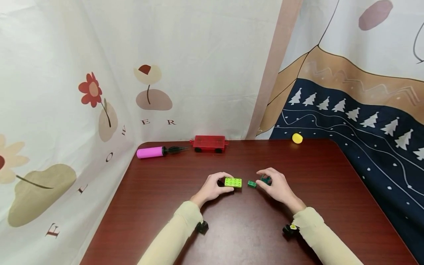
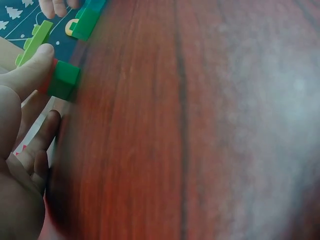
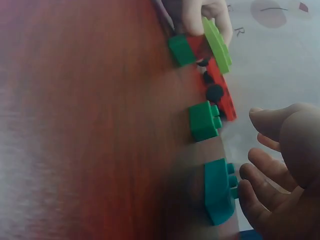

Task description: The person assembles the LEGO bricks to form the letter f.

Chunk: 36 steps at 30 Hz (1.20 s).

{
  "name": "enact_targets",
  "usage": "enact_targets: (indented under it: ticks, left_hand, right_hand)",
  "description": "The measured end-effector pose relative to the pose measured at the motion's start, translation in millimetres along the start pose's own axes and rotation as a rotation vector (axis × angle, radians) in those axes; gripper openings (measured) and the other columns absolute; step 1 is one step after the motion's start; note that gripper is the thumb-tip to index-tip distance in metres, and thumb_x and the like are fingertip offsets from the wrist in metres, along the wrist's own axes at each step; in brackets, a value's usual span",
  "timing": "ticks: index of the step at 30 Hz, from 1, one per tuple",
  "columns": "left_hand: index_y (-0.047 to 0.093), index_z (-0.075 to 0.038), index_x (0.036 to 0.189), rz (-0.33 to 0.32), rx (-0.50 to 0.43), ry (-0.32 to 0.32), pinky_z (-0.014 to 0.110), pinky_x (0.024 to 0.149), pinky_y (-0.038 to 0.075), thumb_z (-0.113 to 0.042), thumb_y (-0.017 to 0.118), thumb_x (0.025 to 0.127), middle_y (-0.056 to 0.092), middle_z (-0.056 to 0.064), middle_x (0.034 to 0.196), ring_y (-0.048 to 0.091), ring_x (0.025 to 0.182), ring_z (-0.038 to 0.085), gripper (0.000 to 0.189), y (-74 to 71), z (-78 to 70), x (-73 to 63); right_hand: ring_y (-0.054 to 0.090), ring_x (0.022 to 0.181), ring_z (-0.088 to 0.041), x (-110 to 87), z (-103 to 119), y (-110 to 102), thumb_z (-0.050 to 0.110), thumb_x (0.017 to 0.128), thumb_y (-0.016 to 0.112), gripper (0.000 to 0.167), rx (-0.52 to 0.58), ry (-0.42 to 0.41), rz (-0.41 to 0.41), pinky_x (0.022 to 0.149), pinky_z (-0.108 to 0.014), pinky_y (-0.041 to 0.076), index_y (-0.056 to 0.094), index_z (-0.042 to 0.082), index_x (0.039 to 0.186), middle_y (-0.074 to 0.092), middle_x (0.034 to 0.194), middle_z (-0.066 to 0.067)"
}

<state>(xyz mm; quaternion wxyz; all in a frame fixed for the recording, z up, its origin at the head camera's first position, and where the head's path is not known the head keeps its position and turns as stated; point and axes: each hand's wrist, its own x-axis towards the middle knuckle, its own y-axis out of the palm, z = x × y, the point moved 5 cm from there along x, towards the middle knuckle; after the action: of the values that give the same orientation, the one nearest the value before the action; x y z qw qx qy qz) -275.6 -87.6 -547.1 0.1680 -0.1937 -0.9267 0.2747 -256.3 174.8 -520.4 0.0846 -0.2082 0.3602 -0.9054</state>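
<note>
My left hand (image 1: 213, 187) pinches a small stack of toy building bricks between thumb and fingers. A lime green brick (image 1: 233, 182) tops the stack, with a red piece (image 3: 196, 46) and a green brick (image 3: 182, 50) beneath it. Just right of the stack, a separate small green brick (image 1: 251, 184) stands on the table, studs up. Beyond that is a teal brick (image 3: 218, 192) with a slanted lower end. My right hand (image 1: 276, 186) hovers around and over the teal brick, fingers loosely bent and thumb apart. Whether a fingertip touches it, I cannot tell.
Along the back edge of the brown table (image 1: 232, 228) stand a red toy wagon (image 1: 209, 142) with black wheels and a pink hand pump (image 1: 150, 152). A yellow round object (image 1: 297, 138) sits at the back right. Printed curtains (image 1: 205, 66) hang behind and beside the table.
</note>
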Motion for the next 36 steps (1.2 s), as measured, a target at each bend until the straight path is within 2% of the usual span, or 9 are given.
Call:
enact_targets:
  ticks: [11,17,24,30,36]
  left_hand:
    - [0.075,-0.020,0.119,0.000,-0.011,-0.018,0.028,0.079,0.053,-0.023,0.089,0.087,0.074,-0.006,0.103,0.063,0.087,0.013,0.035,1.4,3.0,0.6]
    - [0.075,-0.022,0.119,0.002,-0.018,-0.020,0.029,0.080,0.053,-0.024,0.089,0.087,0.074,-0.007,0.104,0.063,0.088,0.011,0.035,2.5,4.5,0.1]
    - [0.076,-0.023,0.118,-0.004,-0.022,-0.025,0.029,0.082,0.053,-0.024,0.090,0.086,0.074,-0.008,0.105,0.063,0.089,0.011,0.035,2.2,4.8,0.7]
    - [0.076,-0.023,0.118,-0.005,-0.021,-0.031,0.029,0.080,0.053,-0.022,0.090,0.086,0.074,-0.010,0.106,0.063,0.088,0.011,0.034,3.8,6.2,0.8]
    - [0.076,-0.025,0.118,-0.008,-0.030,-0.046,0.029,0.079,0.053,-0.023,0.090,0.087,0.073,-0.012,0.106,0.062,0.086,0.010,0.034,4.2,7.4,1.1]
  right_hand:
    - [0.070,0.088,-0.022,-4.5,16.4,15.6,0.006,0.087,0.086,0.043,-0.158,-0.117,0.068,0.075,-0.036,0.060,0.070,-0.002,0.127,0.070,0.114,-0.013]
    - [0.072,0.090,-0.020,-3.1,21.2,23.5,0.005,0.088,0.085,0.049,-0.149,-0.060,0.164,0.077,-0.035,0.060,0.066,0.001,0.133,0.071,0.118,-0.012]
    - [0.068,0.090,-0.015,-0.4,19.9,31.6,0.012,0.089,0.085,0.053,-0.165,0.001,0.223,0.075,-0.033,0.057,0.065,0.007,0.138,0.071,0.101,0.000]
    - [0.064,0.080,-0.007,0.9,18.6,37.5,0.018,0.091,0.084,0.048,-0.185,0.052,0.245,0.067,-0.028,0.054,0.068,0.013,0.136,0.070,0.097,0.005]
    - [0.061,0.080,-0.007,2.2,18.6,40.2,0.020,0.092,0.083,0.040,-0.219,0.059,0.240,0.062,-0.027,0.051,0.073,0.015,0.130,0.068,0.098,0.005]
